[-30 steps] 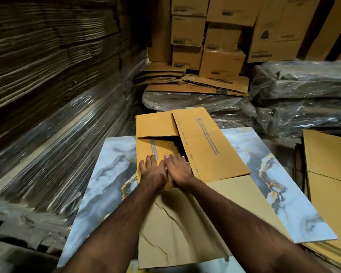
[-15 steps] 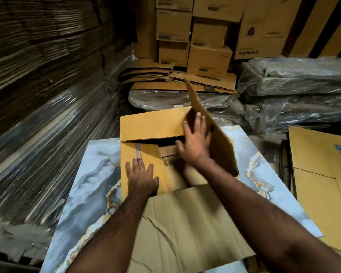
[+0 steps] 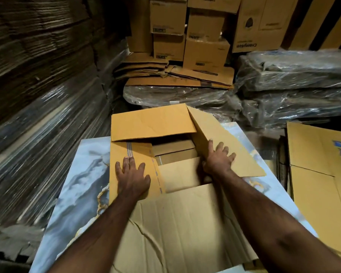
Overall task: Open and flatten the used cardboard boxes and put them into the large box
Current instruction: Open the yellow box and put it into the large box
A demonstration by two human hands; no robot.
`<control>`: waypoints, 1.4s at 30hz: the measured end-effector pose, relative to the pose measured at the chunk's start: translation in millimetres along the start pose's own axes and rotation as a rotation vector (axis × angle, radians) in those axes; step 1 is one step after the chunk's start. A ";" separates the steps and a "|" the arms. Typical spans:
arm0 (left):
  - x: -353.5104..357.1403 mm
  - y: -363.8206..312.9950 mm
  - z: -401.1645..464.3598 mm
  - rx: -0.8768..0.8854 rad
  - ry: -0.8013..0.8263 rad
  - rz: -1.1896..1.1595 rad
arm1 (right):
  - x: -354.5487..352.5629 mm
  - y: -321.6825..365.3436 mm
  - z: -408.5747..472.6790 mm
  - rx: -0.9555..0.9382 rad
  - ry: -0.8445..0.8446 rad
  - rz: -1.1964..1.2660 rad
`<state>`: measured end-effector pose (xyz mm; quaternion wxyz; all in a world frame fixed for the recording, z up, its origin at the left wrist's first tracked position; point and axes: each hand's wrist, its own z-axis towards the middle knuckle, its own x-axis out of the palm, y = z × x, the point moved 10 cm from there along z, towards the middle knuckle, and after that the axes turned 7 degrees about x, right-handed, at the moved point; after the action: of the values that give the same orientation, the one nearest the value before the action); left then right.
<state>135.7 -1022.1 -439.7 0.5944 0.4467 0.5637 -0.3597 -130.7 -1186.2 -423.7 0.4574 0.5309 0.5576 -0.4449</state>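
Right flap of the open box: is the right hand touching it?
Touching. The head view shows the right hand spread flat on the right flap, fingers lying straight on its surface with no gap, pressing it outward.

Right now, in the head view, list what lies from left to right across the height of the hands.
Plastic-wrapped cardboard stack → marble-patterned board → left hand on the left flap → open box interior → right hand on the right flap → flattened carton with blue print.

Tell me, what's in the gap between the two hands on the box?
In the head view, between the left hand and right hand lies the box's open mouth, with an inner cardboard flap.
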 end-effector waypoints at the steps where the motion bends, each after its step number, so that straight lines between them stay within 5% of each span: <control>1: -1.6 2.6 1.8 -0.021 -0.005 -0.009 | -0.7 5.8 -2.0 -0.012 -0.021 -0.025; 9: -13.4 66.4 41.3 -0.375 -0.002 -0.312 | 0.1 135.5 -32.5 -0.453 0.049 0.046; 13: 4.6 98.7 61.5 -0.424 0.215 -0.672 | 9.9 184.1 -31.4 -0.603 0.187 0.045; 16: 6.7 113.9 64.7 -0.391 0.095 -0.828 | 21.4 198.8 -18.7 -0.616 0.208 0.086; 20: 0.9 113.7 57.6 -0.345 -0.170 -0.850 | 37.9 210.5 10.4 -0.571 0.209 0.083; 32: 7.1 117.0 63.5 -0.413 -0.147 -0.702 | -70.4 315.4 96.4 -0.751 -0.323 0.086; 38: 11.3 116.3 64.6 -0.399 -0.167 -0.736 | -46.9 337.1 179.2 -0.653 0.016 -0.097; 42: 14.7 120.3 67.6 -0.399 -0.172 -0.725 | -35.3 333.4 184.5 -0.639 0.002 -0.116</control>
<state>272.8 -1043.1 -441.6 0.5493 0.0640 0.6911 -0.4653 210.0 -1360.5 -426.9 0.5742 0.3281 0.6991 -0.2720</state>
